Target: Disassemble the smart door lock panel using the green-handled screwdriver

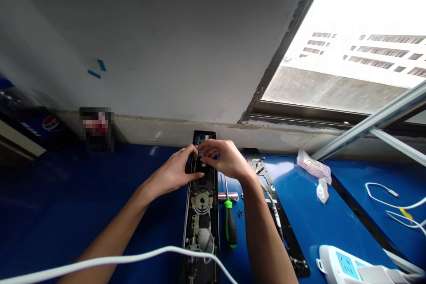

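A long, narrow black device [207,186] lies on the blue table with its inside exposed, showing circuit boards, wires and a round metal part [202,203]. Over its far end, my right hand [229,159] pinches with thumb and fingers at a small part I cannot make out. My left hand [173,171] rests against the device's left edge, index finger close to the right fingertips and thumb stretched apart over the housing. To the right of the device lies a green and black screwdriver [230,224]. Several small dark screws [240,214] sit beside it.
A black panel [296,250] with wires lies right of my right forearm. A white cable [146,255] crosses the near side. Farther right are a plastic bag [313,167], a power strip [344,264] and a metal frame bar [366,128]. The wall [173,53] stands behind.
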Demonstrator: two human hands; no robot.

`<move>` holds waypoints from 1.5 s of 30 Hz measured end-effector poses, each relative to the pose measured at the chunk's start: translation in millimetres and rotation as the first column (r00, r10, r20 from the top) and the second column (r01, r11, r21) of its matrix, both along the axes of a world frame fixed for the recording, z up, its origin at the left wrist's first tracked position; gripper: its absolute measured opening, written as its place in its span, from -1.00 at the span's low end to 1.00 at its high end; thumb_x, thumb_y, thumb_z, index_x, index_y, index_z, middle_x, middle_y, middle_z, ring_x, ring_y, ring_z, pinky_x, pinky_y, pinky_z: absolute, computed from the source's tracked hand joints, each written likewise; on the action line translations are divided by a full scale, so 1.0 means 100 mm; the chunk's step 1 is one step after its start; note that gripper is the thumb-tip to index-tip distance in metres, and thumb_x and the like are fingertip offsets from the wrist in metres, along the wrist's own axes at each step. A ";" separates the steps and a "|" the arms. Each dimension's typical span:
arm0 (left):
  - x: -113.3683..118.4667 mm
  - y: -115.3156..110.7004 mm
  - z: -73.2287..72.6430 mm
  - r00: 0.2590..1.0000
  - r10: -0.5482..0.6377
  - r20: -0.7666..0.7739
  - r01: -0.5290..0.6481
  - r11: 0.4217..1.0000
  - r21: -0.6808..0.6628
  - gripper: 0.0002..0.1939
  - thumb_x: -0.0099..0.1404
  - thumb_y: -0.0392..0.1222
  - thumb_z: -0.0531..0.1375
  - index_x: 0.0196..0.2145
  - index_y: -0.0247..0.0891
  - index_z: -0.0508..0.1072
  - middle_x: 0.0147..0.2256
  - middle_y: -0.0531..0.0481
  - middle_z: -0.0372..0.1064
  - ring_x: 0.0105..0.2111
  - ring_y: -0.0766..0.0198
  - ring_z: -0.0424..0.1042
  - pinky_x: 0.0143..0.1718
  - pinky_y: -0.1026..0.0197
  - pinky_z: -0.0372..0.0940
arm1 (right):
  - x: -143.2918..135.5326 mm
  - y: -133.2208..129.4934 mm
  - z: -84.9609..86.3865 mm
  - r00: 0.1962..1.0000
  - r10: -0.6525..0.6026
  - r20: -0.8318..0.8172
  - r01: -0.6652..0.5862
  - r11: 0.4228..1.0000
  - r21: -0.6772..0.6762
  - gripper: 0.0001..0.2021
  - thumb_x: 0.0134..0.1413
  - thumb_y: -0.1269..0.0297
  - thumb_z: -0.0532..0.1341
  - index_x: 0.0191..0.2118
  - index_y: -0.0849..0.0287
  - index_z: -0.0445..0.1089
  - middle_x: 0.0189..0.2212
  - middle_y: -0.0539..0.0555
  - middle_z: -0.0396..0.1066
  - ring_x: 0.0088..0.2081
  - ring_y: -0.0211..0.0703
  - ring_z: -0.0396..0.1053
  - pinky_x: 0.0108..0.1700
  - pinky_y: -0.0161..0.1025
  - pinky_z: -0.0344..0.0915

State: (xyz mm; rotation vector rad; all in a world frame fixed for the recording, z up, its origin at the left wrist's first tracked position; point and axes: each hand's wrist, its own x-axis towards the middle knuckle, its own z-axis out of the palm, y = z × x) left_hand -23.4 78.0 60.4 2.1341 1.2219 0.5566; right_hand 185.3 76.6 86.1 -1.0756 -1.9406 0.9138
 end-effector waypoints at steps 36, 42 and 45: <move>-0.01 0.00 0.01 0.998 -0.026 0.050 0.027 1.000 -0.003 -0.57 0.25 0.10 0.36 -0.10 -0.16 0.32 -0.13 -0.04 0.44 -0.14 0.03 0.44 -0.18 0.10 0.27 | -0.01 -0.04 0.08 0.978 0.027 0.205 -0.039 0.998 0.054 -0.61 0.10 0.64 0.22 -0.07 0.06 0.57 -0.30 -0.01 0.63 -0.22 -0.22 0.60 -0.13 -0.29 0.45; 0.00 0.01 -0.01 0.997 -0.007 0.072 0.009 1.000 -0.026 -0.56 0.20 0.10 0.38 -0.15 -0.16 0.31 -0.19 0.00 0.43 -0.20 0.06 0.42 -0.24 0.13 0.25 | -0.04 -0.07 0.08 0.974 0.012 0.227 -0.031 0.997 0.078 -0.63 0.09 0.65 0.21 -0.11 0.06 0.55 -0.33 -0.02 0.60 -0.28 -0.23 0.56 -0.18 -0.30 0.42; 0.00 0.01 -0.02 0.996 -0.001 0.089 0.005 0.999 -0.048 -0.55 0.20 0.10 0.39 -0.13 -0.16 0.30 -0.18 -0.01 0.44 -0.21 0.07 0.43 -0.26 0.13 0.25 | -0.05 -0.08 0.08 0.970 -0.002 0.244 -0.022 0.995 0.096 -0.63 0.07 0.66 0.20 -0.12 0.06 0.52 -0.34 -0.02 0.59 -0.30 -0.23 0.53 -0.22 -0.31 0.38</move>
